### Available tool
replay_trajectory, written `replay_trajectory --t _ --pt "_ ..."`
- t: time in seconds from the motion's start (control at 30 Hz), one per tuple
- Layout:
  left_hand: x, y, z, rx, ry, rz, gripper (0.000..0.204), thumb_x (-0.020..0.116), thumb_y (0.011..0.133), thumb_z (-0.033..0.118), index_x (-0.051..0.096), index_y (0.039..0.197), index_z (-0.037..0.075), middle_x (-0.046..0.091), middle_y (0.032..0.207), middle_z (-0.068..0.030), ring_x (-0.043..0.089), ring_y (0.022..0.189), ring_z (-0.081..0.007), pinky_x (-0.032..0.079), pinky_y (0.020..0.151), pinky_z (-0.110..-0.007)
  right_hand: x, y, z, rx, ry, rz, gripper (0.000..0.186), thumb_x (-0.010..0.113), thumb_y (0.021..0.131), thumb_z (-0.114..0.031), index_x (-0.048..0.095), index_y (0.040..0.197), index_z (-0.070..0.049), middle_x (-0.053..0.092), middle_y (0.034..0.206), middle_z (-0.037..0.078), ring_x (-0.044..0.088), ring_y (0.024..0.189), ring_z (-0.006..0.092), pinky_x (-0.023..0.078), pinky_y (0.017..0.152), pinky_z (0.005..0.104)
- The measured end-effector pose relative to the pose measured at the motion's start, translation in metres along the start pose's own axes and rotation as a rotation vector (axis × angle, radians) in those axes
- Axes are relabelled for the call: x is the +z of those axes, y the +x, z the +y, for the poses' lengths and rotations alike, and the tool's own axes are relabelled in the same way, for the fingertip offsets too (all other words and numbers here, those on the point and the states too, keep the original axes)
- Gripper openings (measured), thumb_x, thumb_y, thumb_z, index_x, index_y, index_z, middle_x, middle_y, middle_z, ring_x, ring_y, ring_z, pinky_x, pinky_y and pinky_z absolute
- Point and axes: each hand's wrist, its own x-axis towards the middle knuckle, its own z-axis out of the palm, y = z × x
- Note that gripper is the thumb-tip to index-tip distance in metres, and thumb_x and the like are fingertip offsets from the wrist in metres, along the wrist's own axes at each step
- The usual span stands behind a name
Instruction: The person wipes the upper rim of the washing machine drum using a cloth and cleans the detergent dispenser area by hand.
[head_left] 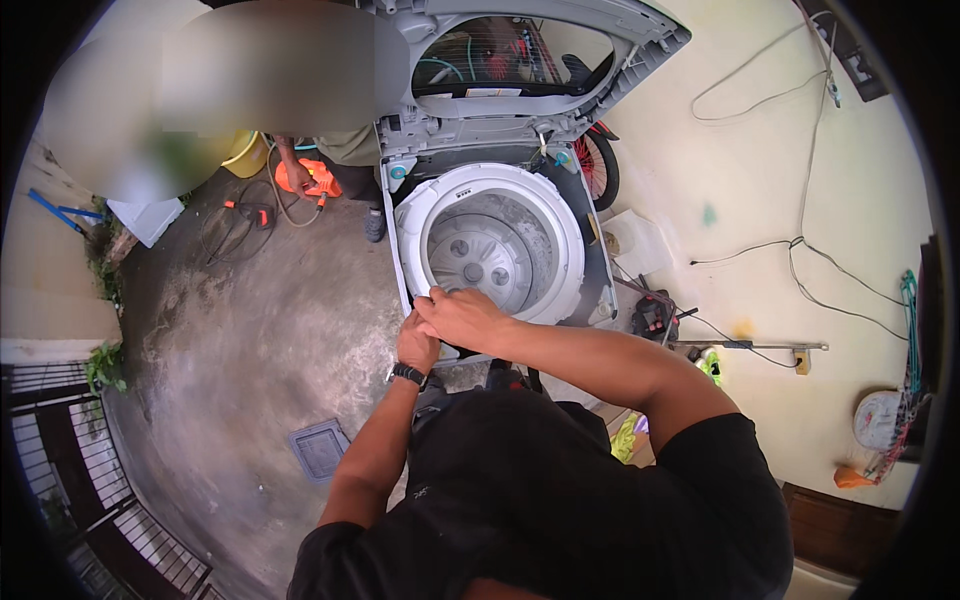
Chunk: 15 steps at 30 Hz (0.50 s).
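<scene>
A top-load washing machine stands in front of me with its grey lid (640, 50) raised and its top panel off. The pale ring (570, 240) of its tub is bared, around a steel drum (515, 215). At the near left corner of the opening my two hands meet. My right hand (465, 318) reaches across with bent fingers at the ring's near left edge. Just below it, touching it, is my left hand (417, 342), fingers curled, a dark watch (407, 373) on its wrist. Whatever lies between the fingers is hidden.
Beyond the machine's left side, another person's hand (299, 178) is at an orange device (320, 180) with a hose. A yellow bucket (246, 155) stands behind. A grey plastic tray (320, 450) lies on the concrete floor. Cables (800, 240) hang along the right wall.
</scene>
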Motion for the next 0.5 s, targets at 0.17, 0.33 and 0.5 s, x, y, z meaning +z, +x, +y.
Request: replay_trajectory --t 0.17,0.33,0.5 --pt "0.012 0.003 0.012 -0.002 0.054 0.045 0.044 0.073 0.082 0.030 0.064 0.119 0.009 0.068 0.105 -0.0172 0.067 0.094 -0.0368 0.054 0.078 -0.048 0.030 0.003 0.005 -0.081 -0.122 0.343 0.028 0.064 0.086 -0.022 0.058 0.109 -0.007 0.059 0.107 0.019 0.068 0.096 0.0324 0.057 0.075 0.0428" --pt "0.028 -0.010 -0.039 0.099 0.390 0.037 0.044 0.074 0.081 0.032 0.064 0.118 0.011 0.070 0.092 -0.0150 0.069 0.085 -0.0360 0.054 0.074 -0.048 0.028 0.004 0.008 -0.085 0.084 0.189 0.027 0.063 0.085 -0.018 0.057 0.109 -0.006 0.057 0.105 0.015 0.064 0.101 0.0305 0.056 0.078 0.0428" --pt "0.038 -0.004 -0.018 0.135 0.590 -0.033 0.040 0.071 0.084 0.034 0.064 0.117 0.011 0.071 0.088 -0.0151 0.069 0.083 -0.0371 0.054 0.073 -0.048 0.049 -0.008 0.020 -0.022 -0.010 0.566 0.027 0.063 0.084 -0.019 0.057 0.109 -0.012 0.055 0.101 0.012 0.061 0.095 0.0272 0.055 0.073 0.0395"
